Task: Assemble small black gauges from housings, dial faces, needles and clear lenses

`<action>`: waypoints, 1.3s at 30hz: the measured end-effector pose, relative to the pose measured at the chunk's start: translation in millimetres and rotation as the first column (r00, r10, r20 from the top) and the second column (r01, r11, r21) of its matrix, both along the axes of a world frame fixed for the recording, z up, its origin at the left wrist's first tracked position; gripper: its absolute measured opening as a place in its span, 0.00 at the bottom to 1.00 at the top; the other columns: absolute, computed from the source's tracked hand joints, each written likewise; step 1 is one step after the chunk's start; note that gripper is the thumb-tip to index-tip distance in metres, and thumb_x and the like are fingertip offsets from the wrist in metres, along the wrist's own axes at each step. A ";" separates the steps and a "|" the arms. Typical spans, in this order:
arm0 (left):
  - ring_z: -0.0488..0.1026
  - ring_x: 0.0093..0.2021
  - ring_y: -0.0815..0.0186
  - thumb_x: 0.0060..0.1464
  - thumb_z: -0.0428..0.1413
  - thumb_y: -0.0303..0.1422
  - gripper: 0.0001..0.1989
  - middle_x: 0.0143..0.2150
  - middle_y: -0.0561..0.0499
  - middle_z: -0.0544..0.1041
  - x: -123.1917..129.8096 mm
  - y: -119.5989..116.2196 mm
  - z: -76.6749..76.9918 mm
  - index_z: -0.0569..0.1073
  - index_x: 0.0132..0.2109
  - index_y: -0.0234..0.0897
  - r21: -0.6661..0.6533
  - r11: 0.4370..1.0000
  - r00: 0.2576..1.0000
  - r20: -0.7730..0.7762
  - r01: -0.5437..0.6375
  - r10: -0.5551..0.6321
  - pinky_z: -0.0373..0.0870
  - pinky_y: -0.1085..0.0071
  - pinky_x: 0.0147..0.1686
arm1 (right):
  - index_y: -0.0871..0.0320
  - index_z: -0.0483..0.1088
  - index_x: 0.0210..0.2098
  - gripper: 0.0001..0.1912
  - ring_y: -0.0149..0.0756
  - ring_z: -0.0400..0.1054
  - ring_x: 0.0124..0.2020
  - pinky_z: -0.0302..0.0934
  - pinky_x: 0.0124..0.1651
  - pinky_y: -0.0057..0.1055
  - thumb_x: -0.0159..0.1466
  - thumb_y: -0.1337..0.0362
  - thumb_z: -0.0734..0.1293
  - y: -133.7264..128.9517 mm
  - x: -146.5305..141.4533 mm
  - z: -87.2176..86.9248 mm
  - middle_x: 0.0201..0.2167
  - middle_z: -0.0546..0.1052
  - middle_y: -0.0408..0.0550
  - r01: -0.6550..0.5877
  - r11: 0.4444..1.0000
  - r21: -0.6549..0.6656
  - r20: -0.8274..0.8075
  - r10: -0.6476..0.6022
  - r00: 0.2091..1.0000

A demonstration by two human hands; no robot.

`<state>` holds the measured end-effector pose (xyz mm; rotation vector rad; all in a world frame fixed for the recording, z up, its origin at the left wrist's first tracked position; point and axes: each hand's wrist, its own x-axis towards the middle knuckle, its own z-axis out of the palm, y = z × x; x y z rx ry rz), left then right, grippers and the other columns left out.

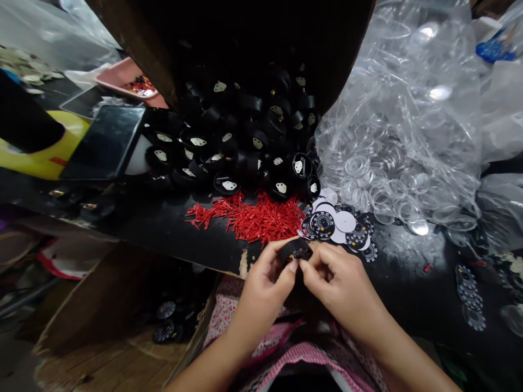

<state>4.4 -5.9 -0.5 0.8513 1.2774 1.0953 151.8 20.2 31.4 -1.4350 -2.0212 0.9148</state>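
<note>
Yellow plastic, a curved tub [49, 158] perhaps, sits far to the left of the fingers, with a dark tablet [104, 142] leaning beside it, screen blank. Up and left of the fingers, black round casings [229, 147] spill in a heap from under a dark overhang, most lying back up so their pale labels show. Just above the fingers lies a loose pile of red pins [253, 218] on the black table [163, 228], close enough to reach without stretching. The left hand [261, 288] and right hand [339, 283] meet at the table's near edge, fingers of both pinched on one small black casing [297, 251] held between them, tilted toward the camera, seemingly so its face can be seen. Just up and right of the fingers, printed dial discs [339, 226] lie fanned out. Farther right, a clear bag of transparent rings [392, 163] sags open.
</note>
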 end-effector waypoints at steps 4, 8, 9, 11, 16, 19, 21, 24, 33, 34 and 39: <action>0.74 0.56 0.59 0.59 0.57 0.36 0.16 0.55 0.51 0.77 -1.3 2.6 -1.5 0.73 0.55 0.46 -0.141 0.988 0.957 0.291 0.065 -0.022 0.70 0.64 0.57 | 0.59 0.70 0.34 0.03 0.33 0.65 0.31 0.54 0.38 0.32 0.65 0.70 0.65 6.5 4.9 1.3 0.29 0.72 0.43 -0.075 0.982 0.175 0.054 0.066 0.996; 0.65 0.64 0.59 0.58 0.59 0.35 0.20 0.61 0.52 0.74 -2.3 2.7 -0.1 0.73 0.58 0.46 -0.142 0.987 0.985 0.167 0.068 -0.044 0.63 0.66 0.63 | 0.61 0.70 0.37 0.05 0.36 0.65 0.33 0.53 0.39 0.35 0.66 0.71 0.62 11.7 4.4 -4.0 0.31 0.74 0.47 -0.175 0.910 0.375 0.239 0.088 0.967; 0.64 0.66 0.59 0.58 0.59 0.36 0.20 0.62 0.53 0.73 -1.8 2.3 0.2 0.73 0.58 0.47 -0.142 0.987 0.991 0.125 0.071 -0.054 0.60 0.66 0.64 | 0.61 0.70 0.35 0.05 0.36 0.65 0.32 0.52 0.39 0.35 0.66 0.71 0.62 12.4 3.6 -6.0 0.30 0.73 0.46 -0.195 0.894 0.403 0.271 0.087 0.959; 0.63 0.66 0.59 0.59 0.58 0.38 0.19 0.62 0.53 0.72 0.9 0.6 -0.5 0.74 0.57 0.48 -0.154 0.986 0.993 0.105 0.070 -0.055 0.58 0.64 0.66 | 0.61 0.68 0.32 0.07 0.36 0.63 0.30 0.52 0.37 0.35 0.66 0.71 0.61 12.6 1.4 -9.7 0.27 0.71 0.46 -0.214 0.873 0.439 0.294 0.085 0.952; 0.65 0.64 0.51 0.58 0.57 0.49 0.23 0.61 0.49 0.73 11.0 -6.4 -8.5 0.75 0.57 0.47 -0.287 0.958 0.962 0.253 -0.030 0.106 0.63 0.54 0.63 | 0.59 0.67 0.29 0.07 0.32 0.62 0.27 0.54 0.38 0.33 0.64 0.72 0.62 7.6 -2.5 -7.7 0.25 0.71 0.43 -0.051 0.948 0.315 0.177 -0.006 0.984; 0.62 0.66 0.52 0.59 0.57 0.48 0.24 0.63 0.50 0.72 9.7 -7.4 -12.7 0.72 0.60 0.47 -0.179 0.984 0.997 0.082 0.011 0.004 0.58 0.54 0.66 | 0.58 0.70 0.30 0.06 0.31 0.64 0.27 0.56 0.37 0.31 0.63 0.71 0.65 9.5 7.2 0.5 0.25 0.72 0.41 -0.029 0.997 0.068 0.097 0.022 0.995; 0.61 0.67 0.54 0.60 0.56 0.45 0.24 0.64 0.50 0.70 6.3 -5.8 -13.5 0.70 0.61 0.48 -0.113 0.989 0.996 -0.003 0.091 -0.092 0.57 0.54 0.66 | 0.56 0.72 0.33 0.06 0.32 0.67 0.30 0.59 0.38 0.30 0.65 0.67 0.65 18.4 23.0 3.1 0.28 0.74 0.42 -0.034 0.999 0.002 0.036 0.034 0.999; 0.63 0.66 0.55 0.63 0.52 0.45 0.24 0.66 0.50 0.68 2.7 -2.2 -12.7 0.68 0.63 0.48 -0.091 0.989 0.988 0.109 0.117 -0.107 0.64 0.55 0.62 | 0.57 0.74 0.46 0.12 0.41 0.71 0.41 0.63 0.44 0.38 0.66 0.61 0.64 44.1 55.2 -3.8 0.42 0.76 0.53 0.192 0.963 0.191 0.156 -0.223 0.962; 0.72 0.59 0.55 0.62 0.55 0.43 0.19 0.58 0.49 0.76 11.1 0.9 -13.4 0.73 0.57 0.49 -0.096 0.995 0.966 0.257 0.029 -0.004 0.71 0.54 0.57 | 0.60 0.75 0.52 0.16 0.50 0.73 0.48 0.66 0.53 0.50 0.68 0.63 0.64 68.4 101.2 -15.8 0.45 0.79 0.57 0.212 0.916 0.341 0.357 -0.335 0.872; 0.73 0.57 0.55 0.62 0.54 0.43 0.17 0.57 0.49 0.77 12.8 2.1 -13.0 0.75 0.56 0.48 -0.124 0.992 0.942 0.335 0.022 0.020 0.73 0.53 0.55 | 0.59 0.75 0.53 0.16 0.49 0.73 0.49 0.66 0.55 0.49 0.68 0.63 0.64 59.7 95.1 -12.7 0.46 0.79 0.56 0.224 0.899 0.377 0.284 -0.342 0.896; 0.78 0.50 0.58 0.64 0.53 0.44 0.16 0.51 0.46 0.80 16.9 8.7 -7.9 0.77 0.50 0.41 -0.306 0.949 0.799 0.588 0.074 0.127 0.73 0.57 0.55 | 0.59 0.73 0.54 0.17 0.44 0.71 0.54 0.66 0.57 0.44 0.70 0.61 0.64 14.5 42.5 -8.9 0.57 0.73 0.57 -0.052 0.910 0.410 0.167 -0.020 0.986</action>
